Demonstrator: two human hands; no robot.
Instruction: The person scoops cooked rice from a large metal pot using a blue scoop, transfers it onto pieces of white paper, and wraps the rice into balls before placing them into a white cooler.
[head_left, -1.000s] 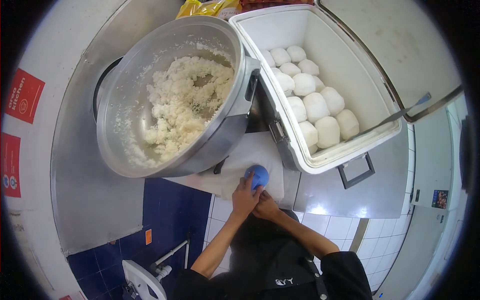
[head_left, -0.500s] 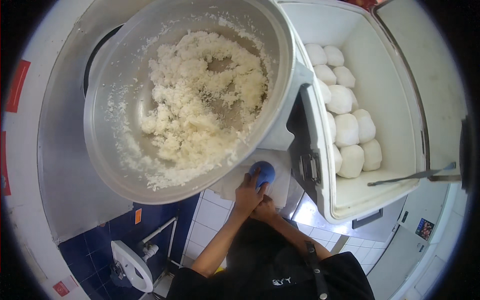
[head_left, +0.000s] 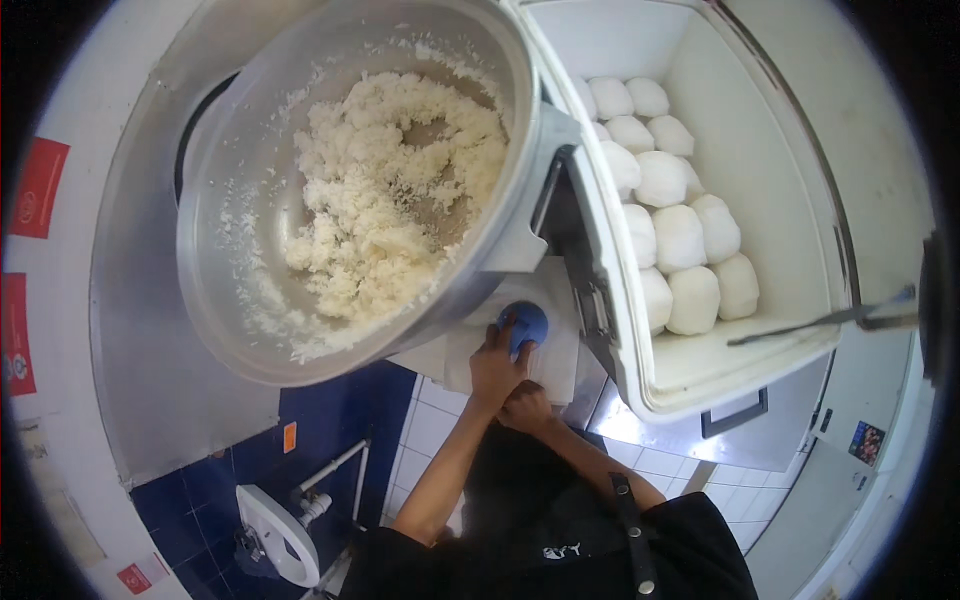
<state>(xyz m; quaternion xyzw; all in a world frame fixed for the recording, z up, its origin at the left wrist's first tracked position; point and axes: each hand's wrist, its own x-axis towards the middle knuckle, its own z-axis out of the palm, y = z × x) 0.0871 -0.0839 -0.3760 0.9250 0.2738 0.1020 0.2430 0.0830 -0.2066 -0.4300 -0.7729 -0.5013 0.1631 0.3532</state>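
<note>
My left hand (head_left: 499,368) is closed on a small blue bowl-like thing (head_left: 524,324), with fingers and thumb pressed along its near side. The blue thing sits on white paper sheets (head_left: 470,365) in front of my body. Just below, my right hand (head_left: 525,408) is curled close against the left wrist; what its fingers hold, if anything, is hidden. A big metal pot (head_left: 222,345) stands tilted toward me at the left. Cooked white rice (head_left: 370,220) lies heaped in it, with grains stuck to the wall.
To the right stands an open white cooler box (head_left: 790,290) holding several rounded white wrapped bundles (head_left: 680,238). Its lid (head_left: 850,130) is raised at the far right, with a grey strap (head_left: 820,322) across the corner. A washbasin (head_left: 278,530) hangs at lower left.
The view has shifted slightly, so the pot and cooler box appear higher and further left. Both hands keep about the same place at the blue bowl-like thing.
</note>
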